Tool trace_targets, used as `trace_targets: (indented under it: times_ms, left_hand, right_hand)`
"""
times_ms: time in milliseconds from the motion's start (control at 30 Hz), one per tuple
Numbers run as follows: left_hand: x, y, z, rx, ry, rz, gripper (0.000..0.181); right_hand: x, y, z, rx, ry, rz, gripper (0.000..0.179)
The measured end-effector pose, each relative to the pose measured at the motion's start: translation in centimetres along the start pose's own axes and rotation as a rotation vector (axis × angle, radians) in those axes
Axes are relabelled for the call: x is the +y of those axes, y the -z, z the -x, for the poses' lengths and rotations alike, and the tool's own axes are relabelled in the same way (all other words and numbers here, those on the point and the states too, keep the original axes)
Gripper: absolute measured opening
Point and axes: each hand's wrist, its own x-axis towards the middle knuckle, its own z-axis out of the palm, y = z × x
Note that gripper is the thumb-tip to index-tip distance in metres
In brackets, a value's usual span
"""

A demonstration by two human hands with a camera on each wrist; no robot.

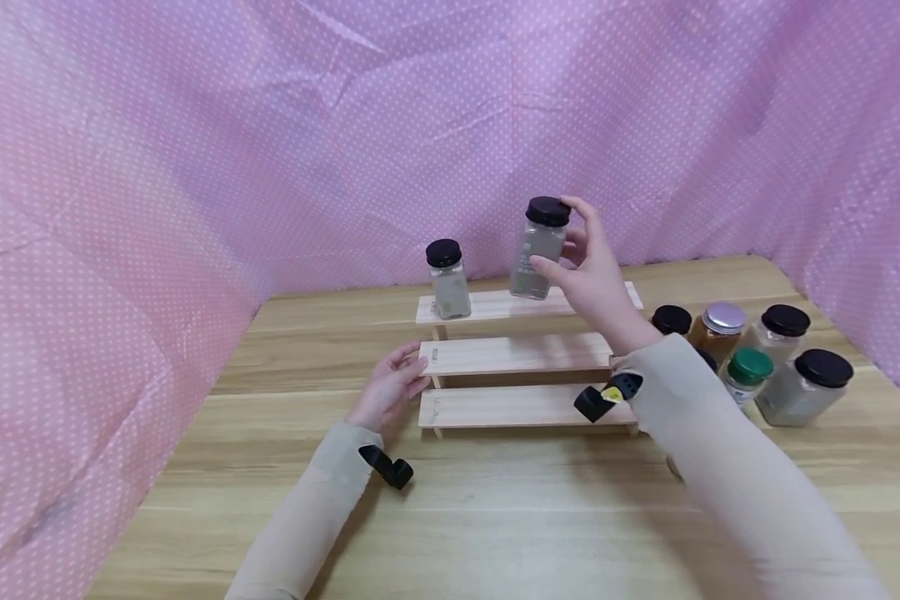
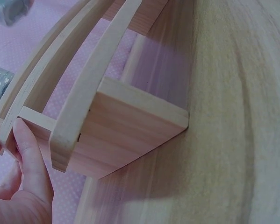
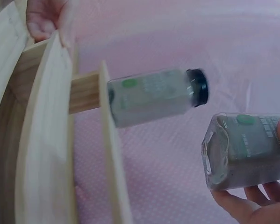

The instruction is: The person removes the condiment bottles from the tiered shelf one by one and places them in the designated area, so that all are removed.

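Note:
My right hand [image 1: 592, 271] grips a square clear jar [image 1: 537, 250] with a black lid and grey-looking contents, thumb on its front and fingers behind. In the right wrist view the bottom of this held jar [image 3: 252, 149] is apart from the shelf. A similar black-lidded jar [image 1: 450, 287] stands at the left end of the top step of a three-step wooden rack [image 1: 517, 354]. My left hand [image 1: 392, 385] pinches the left end of the middle step; the left wrist view shows the thumb [image 2: 30, 158] against the board's edge.
Right of the rack, several jars stand together on the wooden table [image 1: 270, 467], including a green-lidded jar [image 1: 748, 371], a silver-lidded jar [image 1: 722, 325] and a large black-lidded jar [image 1: 806, 392]. My right forearm partly hides this group. Pink dotted cloth [image 1: 390, 150] hangs behind and at the sides.

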Motion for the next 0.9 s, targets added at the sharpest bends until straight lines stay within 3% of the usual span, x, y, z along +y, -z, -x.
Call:
trace_targets:
  times_ms: [200,300,533,767,900]
  left_hand:
    - [-0.1,0.0,0.0,-0.006,-0.001,0.010,0.051]
    - [-0.2,-0.1,-0.1,-0.004,-0.011,0.023,0.051]
    - [-0.1,-0.2,-0.1,0.007,-0.008,0.036,0.050]
    - [0.3,-0.3,-0.1,-0.003,-0.019,0.032,0.049]
    - [0.5,0.0,0.0,0.009,-0.033,0.026,0.049]
  right_hand:
    - [-2.6,1.6,1.9,-0.080,0.011,-0.067,0.071]
    - [-3.5,2.6,3.1,-0.125,0.062,-0.083,0.070]
    - [-3.5,5.6,5.7,-0.197,0.215,-0.259,0.078]
    - [-2.1,10.3,7.3,-0.257,0.311,-0.219,0.078]
    - [-1.0,13.4,7.9,-0.255,0.325,-0.127,0.080]
